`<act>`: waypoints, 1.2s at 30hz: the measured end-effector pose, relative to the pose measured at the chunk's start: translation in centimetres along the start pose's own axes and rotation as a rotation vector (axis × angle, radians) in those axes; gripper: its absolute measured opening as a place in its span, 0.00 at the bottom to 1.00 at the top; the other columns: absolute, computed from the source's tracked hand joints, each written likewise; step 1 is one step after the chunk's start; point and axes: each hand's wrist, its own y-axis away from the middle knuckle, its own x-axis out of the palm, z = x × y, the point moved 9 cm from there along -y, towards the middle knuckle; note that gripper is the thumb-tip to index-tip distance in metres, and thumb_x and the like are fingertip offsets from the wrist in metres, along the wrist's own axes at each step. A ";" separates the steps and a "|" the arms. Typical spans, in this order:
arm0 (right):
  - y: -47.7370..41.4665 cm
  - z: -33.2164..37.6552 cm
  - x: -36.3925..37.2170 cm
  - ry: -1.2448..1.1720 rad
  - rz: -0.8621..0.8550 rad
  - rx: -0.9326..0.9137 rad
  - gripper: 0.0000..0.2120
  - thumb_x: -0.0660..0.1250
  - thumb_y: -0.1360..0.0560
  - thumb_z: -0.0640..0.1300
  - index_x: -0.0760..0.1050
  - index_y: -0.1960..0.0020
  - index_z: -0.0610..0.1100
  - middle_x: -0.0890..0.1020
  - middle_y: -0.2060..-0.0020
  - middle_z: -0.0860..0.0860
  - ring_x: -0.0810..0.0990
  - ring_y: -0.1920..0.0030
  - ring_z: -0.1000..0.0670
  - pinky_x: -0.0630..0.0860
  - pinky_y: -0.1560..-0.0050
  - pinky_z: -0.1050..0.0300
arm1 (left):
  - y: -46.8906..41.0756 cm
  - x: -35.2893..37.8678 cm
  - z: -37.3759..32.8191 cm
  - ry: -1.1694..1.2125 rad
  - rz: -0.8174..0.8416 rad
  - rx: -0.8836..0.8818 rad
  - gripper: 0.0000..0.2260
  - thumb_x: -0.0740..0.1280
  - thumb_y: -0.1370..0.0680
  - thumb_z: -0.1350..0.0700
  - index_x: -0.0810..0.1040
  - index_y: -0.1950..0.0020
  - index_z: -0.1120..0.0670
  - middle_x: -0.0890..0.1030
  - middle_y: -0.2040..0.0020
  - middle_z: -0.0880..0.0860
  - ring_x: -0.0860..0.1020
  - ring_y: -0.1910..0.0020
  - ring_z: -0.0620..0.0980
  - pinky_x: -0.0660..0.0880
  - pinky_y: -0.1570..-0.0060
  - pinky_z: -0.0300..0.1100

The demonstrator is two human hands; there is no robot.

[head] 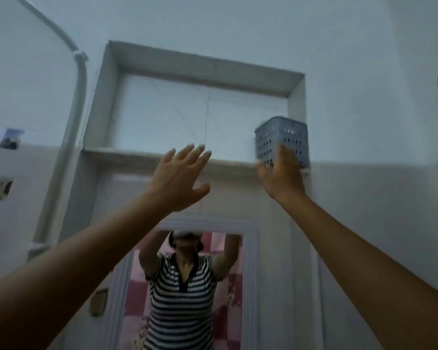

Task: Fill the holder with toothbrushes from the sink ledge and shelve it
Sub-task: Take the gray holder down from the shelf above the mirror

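- Niche (pixel 162 157) first, as the largest thing: it was a tiled recess high in the wall, and its ledge served as the shelf; the ledge was bare apart from the holder at its right end.
- Mirror (pixel 185 286) below it showed a person in a striped top with both arms raised.
- Holder (pixel 286 133) stood upright at the far right of the ledge, hard against the niche's side wall, its front bottom edge at or just over the lip.
- It looked like thin moulded plastic, a blue-grey box with rows of holes, so I judged it light and fairly stiff, with walls that would flex a little under a squeeze (the holes should give fingers some purchase).
- Best hold seemed to be across the lower front and side, low down, since a tall, light box pushed high could tip.
- Its contents could not be seen from below; no brushes rose above the rim.
- Right hand (pixel 280 173) lay against the holder's lower front, fingers upward on the perforated face and thumb at the left corner, pressing or steadying rather than wrapping it.
- Left hand (pixel 178 176) was spread flat, holding nothing, just in front of the ledge.
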 end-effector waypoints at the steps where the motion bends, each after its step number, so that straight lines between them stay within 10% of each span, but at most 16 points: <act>1: -1.2 -1.2 -0.4 -0.019 -0.031 0.052 0.33 0.68 0.21 0.54 0.61 0.23 0.40 0.69 0.28 0.37 0.70 0.29 0.36 0.73 0.33 0.44 | -0.9 1.3 0.6 -0.011 0.068 -0.011 0.34 0.58 0.23 0.39 0.51 0.22 0.51 0.54 0.20 0.53 0.53 0.21 0.53 0.55 0.24 0.56; 5: -3.5 -6.1 -0.5 -0.099 0.061 0.408 0.47 0.75 0.27 0.57 0.53 0.20 0.41 0.65 0.27 0.37 0.70 0.29 0.35 0.73 0.31 0.40 | -1.9 5.6 2.6 -0.012 0.314 -0.047 0.35 0.57 0.21 0.40 0.43 0.22 0.51 0.45 0.20 0.53 0.46 0.21 0.53 0.50 0.23 0.56; 12: -4.9 -7.3 0.2 -0.033 0.021 0.583 0.54 0.79 0.35 0.65 0.59 0.23 0.39 0.66 0.28 0.40 0.66 0.28 0.38 0.68 0.31 0.42 | -1.8 7.2 3.7 0.084 0.259 -0.047 0.37 0.63 0.22 0.45 0.42 0.22 0.48 0.42 0.20 0.49 0.41 0.21 0.50 0.44 0.22 0.54; 25: -7.4 -4.7 1.8 0.102 0.120 0.527 0.69 0.78 0.37 0.67 0.27 0.20 0.59 0.62 0.26 0.38 0.67 0.28 0.35 0.64 0.32 0.32 | -2.6 6.5 3.9 0.122 0.346 -0.082 0.35 0.64 0.23 0.48 0.48 0.21 0.47 0.46 0.20 0.49 0.46 0.21 0.49 0.49 0.22 0.55; 36: -7.0 -1.8 -2.8 -0.038 0.088 0.312 0.64 0.82 0.37 0.61 0.37 0.19 0.63 0.64 0.29 0.38 0.72 0.31 0.36 0.73 0.32 0.43 | -2.6 5.2 2.7 0.058 0.431 -0.121 0.35 0.61 0.22 0.42 0.47 0.21 0.50 0.47 0.20 0.52 0.46 0.21 0.52 0.46 0.23 0.56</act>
